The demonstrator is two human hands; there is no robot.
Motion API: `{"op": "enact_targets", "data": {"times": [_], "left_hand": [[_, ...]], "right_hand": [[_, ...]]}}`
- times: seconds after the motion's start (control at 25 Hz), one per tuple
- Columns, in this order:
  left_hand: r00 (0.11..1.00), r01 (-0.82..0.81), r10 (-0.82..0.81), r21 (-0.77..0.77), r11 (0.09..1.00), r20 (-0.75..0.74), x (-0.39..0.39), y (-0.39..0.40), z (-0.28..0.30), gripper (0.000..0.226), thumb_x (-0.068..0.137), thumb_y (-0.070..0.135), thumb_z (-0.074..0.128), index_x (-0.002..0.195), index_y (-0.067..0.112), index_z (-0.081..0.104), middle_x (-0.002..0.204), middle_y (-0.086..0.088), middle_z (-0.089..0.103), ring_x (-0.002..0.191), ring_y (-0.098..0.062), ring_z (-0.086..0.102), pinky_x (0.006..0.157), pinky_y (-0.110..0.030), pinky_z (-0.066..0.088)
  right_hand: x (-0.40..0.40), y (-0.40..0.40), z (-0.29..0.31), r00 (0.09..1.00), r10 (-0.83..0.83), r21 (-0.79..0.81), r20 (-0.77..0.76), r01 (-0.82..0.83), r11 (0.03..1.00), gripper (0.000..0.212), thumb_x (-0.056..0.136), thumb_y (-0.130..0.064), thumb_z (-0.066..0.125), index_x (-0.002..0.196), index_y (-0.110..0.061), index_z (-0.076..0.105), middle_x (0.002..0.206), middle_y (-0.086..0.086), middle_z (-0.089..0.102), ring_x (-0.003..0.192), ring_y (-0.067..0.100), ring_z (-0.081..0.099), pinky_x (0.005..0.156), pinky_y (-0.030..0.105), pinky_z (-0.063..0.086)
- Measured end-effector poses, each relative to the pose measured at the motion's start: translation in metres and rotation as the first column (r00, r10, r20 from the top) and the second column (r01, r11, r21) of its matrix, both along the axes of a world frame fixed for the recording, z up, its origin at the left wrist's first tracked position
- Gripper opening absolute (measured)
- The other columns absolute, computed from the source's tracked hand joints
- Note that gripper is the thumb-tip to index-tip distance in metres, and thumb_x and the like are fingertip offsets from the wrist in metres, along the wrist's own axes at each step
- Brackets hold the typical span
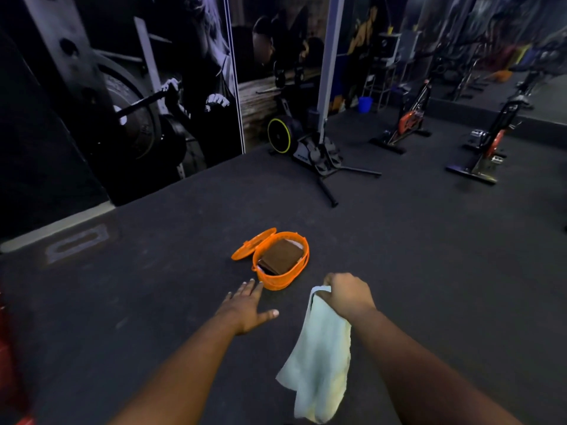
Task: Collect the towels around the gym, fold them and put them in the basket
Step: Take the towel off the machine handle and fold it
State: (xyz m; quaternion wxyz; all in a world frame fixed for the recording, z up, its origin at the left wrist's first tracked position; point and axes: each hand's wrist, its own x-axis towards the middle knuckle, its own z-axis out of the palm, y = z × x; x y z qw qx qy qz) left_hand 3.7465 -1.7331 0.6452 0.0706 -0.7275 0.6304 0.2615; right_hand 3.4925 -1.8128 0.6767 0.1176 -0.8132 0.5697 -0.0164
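An orange basket (277,282) stands on the dark gym floor, its hinged lid (250,245) flipped open to the left. A folded brown towel (280,256) lies on top inside it, with a bit of white cloth showing behind. My right hand (348,294) grips the top of a pale white towel (320,360), which hangs down unfolded below my wrist, just right of the basket. My left hand (247,306) is stretched out flat with straight fingers, its fingertips close to the basket's near left side and holding nothing.
An exercise bike with a yellow-rimmed wheel (280,136) stands by the wall poster behind the basket. Two more spin bikes (408,121) (491,142) are at the right. A blue bucket (365,104) sits far back. Something red (9,357) is at the left edge.
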Motion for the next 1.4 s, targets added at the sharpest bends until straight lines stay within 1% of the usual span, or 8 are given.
{"op": "enact_targets", "data": {"times": [0.48,0.64,0.72,0.84,1.08,1.24,1.32,1.4], "left_hand": [[0.997,0.018,-0.023,-0.078,0.997,-0.071,-0.11,-0.129,0.013,0.102,0.09,0.076,0.047,0.163,0.026,-0.004,0.171,-0.002,-0.006,0.158,-0.025,0.002,0.126,-0.05,0.013],[0.988,0.098,-0.119,-0.195,0.976,-0.1,-0.126,-0.201,0.009,0.093,0.086,0.076,0.051,0.161,0.036,0.015,0.166,0.001,0.027,0.149,-0.028,0.032,0.115,-0.051,0.033],[0.978,0.104,-0.143,-0.237,0.966,-0.151,-0.13,-0.241,0.008,0.073,0.084,0.075,0.055,0.146,0.037,0.043,0.14,0.005,0.059,0.125,-0.023,0.056,0.099,-0.046,0.048],[0.966,0.066,-0.141,-0.318,0.946,-0.219,-0.136,-0.292,0.012,0.027,0.091,0.053,0.061,0.103,0.029,0.063,0.095,0.008,0.067,0.089,-0.018,0.063,0.069,-0.037,0.051],[0.967,-0.03,-0.094,-0.477,0.878,-0.236,-0.118,-0.366,0.02,0.031,0.091,0.04,0.036,0.095,0.023,0.061,0.103,-0.001,0.062,0.097,-0.023,0.058,0.078,-0.04,0.046],[0.792,-0.419,0.121,-0.389,0.821,-0.598,-0.103,-0.388,0.009,0.035,0.086,0.038,0.035,0.085,0.014,0.06,0.086,-0.004,0.06,0.084,-0.021,0.057,0.079,-0.049,0.045],[0.62,-0.621,0.228,-0.292,0.728,-0.751,-0.093,-0.394,0.005,0.034,0.084,0.037,0.039,0.081,0.011,0.059,0.08,-0.002,0.058,0.077,-0.014,0.055,0.08,-0.049,0.046],[0.563,-0.696,0.283,-0.261,0.669,-0.777,-0.087,-0.395,0.003,0.03,0.083,0.037,0.044,0.082,0.012,0.061,0.081,0.001,0.059,0.073,-0.005,0.053,0.076,-0.04,0.042]], "right_hand": [[-0.076,-0.135,0.033,0.997,0.05,-0.046,-0.053,-0.052,0.998,0.019,0.095,-0.043,0.061,0.099,-0.024,0.063,0.095,0.0,0.066,0.09,0.025,0.066,0.068,0.032,0.047],[-0.066,-0.188,0.042,0.995,0.087,-0.094,-0.052,-0.092,0.991,0.019,0.092,-0.043,0.063,0.096,-0.024,0.062,0.092,-0.001,0.065,0.084,0.025,0.065,0.069,0.034,0.052],[-0.059,-0.215,0.048,0.993,0.099,-0.095,-0.066,-0.105,0.99,0.019,0.09,-0.043,0.063,0.092,-0.025,0.06,0.09,-0.001,0.065,0.082,0.025,0.064,0.07,0.036,0.054],[-0.057,-0.257,0.06,0.99,0.113,-0.067,-0.084,-0.118,0.991,0.026,0.088,-0.051,0.065,0.092,-0.026,0.059,0.09,-0.002,0.066,0.081,0.023,0.063,0.068,0.033,0.049],[-0.084,-0.338,0.043,0.951,0.185,0.054,-0.249,-0.177,0.983,0.025,0.085,-0.037,0.064,0.106,-0.023,0.066,0.107,0.002,0.066,0.102,0.024,0.064,0.08,0.034,0.048],[-0.098,-0.372,0.008,0.972,0.059,0.133,0.228,-0.091,0.987,0.023,0.074,-0.047,0.058,0.087,-0.029,0.063,0.09,-0.008,0.062,0.095,0.014,0.059,0.08,0.038,0.052],[-0.101,-0.392,-0.009,0.848,-0.005,0.166,0.53,-0.098,0.981,0.021,0.079,-0.05,0.062,0.081,-0.029,0.064,0.08,-0.005,0.067,0.078,0.01,0.063,0.072,0.037,0.05],[-0.096,-0.41,-0.017,0.74,-0.034,0.198,0.671,-0.135,0.971,0.018,0.09,-0.045,0.07,0.086,-0.028,0.068,0.082,-0.007,0.07,0.076,0.003,0.063,0.072,0.033,0.049]]}}
